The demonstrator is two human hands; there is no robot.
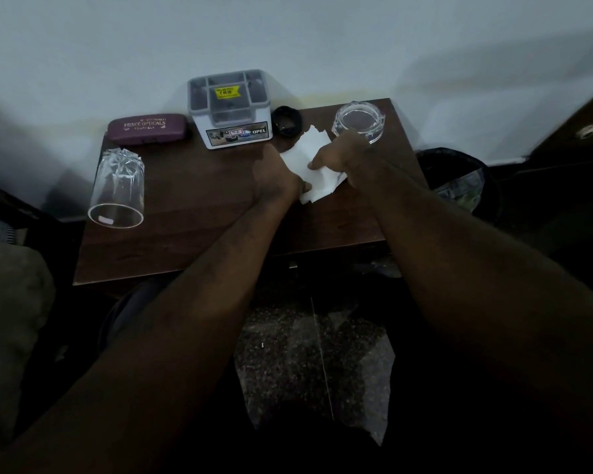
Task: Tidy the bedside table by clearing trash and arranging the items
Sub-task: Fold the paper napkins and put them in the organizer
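Both in my feed: left hand (278,176), right hand (344,152) pinch white paper (314,143) on dark wooden table (192,200); pale wall (288,35) behind, bin (459,179) beside.

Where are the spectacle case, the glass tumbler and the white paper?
spectacle case (147,129): head view, middle of its purple lid.
glass tumbler (119,186): head view, its clear side wall.
white paper (314,145): head view, its bare upper part.
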